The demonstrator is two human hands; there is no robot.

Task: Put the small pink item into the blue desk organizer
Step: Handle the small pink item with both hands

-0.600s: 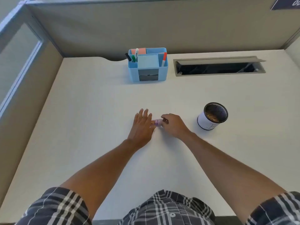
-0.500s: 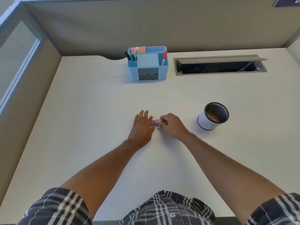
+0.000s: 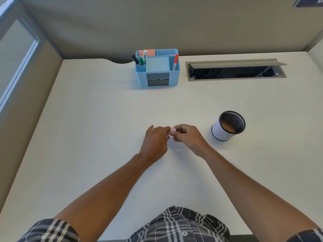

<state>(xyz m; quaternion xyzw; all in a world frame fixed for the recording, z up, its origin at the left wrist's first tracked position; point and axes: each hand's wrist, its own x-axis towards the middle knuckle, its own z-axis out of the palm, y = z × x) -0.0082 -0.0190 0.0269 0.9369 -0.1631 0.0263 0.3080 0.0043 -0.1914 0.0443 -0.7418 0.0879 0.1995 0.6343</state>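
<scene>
A: How do you reckon the small pink item (image 3: pixel 171 132) will handle?

B: Light, I'd judge. It's so small that both hands nearly hide it. Whether it's stiff or soft I can't tell; only a sliver of pink shows between the fingertips.

A: So where should it be held?

B: By its two ends or its flat faces, in a fingertip pinch. A thing that small could slip out or get fumbled if squeezed at a corner — one firm pinch from a single hand looks like the safer bet for the carry.

A: And where is it now?

B: Low over the table (image 3: pixel 97 119), near the middle, right where the two hands meet. The right hand (image 3: pixel 187 137) has its fingers curled in, pinching the item's right end. The left hand (image 3: pixel 155 140) comes in from the other side, fingers bent down, its tips touching the pink edge — it seems to share the grip, though how firmly I can't tell.

A: Is it touching the table?

B: Can't say; the fingers cover its underside.

A: And the blue desk organizer (image 3: pixel 157 69)?

B: Well apart, straight ahead at the far edge, with markers (image 3: pixel 175 62) and a note pad (image 3: pixel 157 64) inside. The back-right compartment looks free. A mesh cup (image 3: pixel 228 125) stands off to the right, clear of that path.
</scene>
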